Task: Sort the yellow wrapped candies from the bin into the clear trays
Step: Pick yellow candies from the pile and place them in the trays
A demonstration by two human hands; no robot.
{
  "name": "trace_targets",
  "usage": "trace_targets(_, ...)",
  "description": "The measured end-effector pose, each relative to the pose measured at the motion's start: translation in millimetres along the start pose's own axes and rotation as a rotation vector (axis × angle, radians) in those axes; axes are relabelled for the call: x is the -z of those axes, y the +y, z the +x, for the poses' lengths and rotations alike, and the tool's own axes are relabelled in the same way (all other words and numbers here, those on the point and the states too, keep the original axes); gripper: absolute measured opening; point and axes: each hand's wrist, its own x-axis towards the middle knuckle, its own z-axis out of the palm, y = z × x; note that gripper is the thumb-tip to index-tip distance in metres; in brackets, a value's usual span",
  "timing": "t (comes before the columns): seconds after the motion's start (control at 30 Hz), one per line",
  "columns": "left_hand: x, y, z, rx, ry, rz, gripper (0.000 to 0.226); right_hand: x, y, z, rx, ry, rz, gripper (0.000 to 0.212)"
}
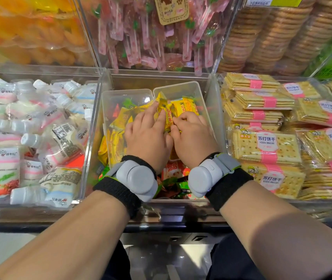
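Two clear trays stand side by side inside the middle bin (94, 126): the left tray (108, 96) and the right tray (193, 86). Both hold yellow wrapped candies (185, 107), several of them upright in the right tray. My left hand (146, 136) lies over the left tray with straight fingers resting on a yellow candy (168, 118) at the divide between trays. My right hand (193, 138) sits over the right tray, fingers curled down onto the same candy stack; what it holds is hidden. Red and green candies (173, 184) lie in the bin near my wrists.
Left bin holds white pouch drinks (39, 134). Right bin holds stacked soda biscuit packs (266, 146). Behind stand upright clear bins with pink lollipops (151, 37), orange snacks (29, 33) and round biscuits (272, 37). The shelf's front edge (161, 219) runs below my wrists.
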Motion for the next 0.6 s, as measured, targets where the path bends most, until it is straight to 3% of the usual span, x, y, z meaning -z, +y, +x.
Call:
trace_targets(0.37, 1, -2, 0, -0.045, -0.024, 0.120, 0.057, -2, 0, 1, 0.010, 0.047, -0.003, 0.034)
trace_targets(0.6, 16, -10, -6, -0.101, -0.082, 0.017, 0.060, 0, -4, 0, 0.007, 0.048, 0.014, 0.041)
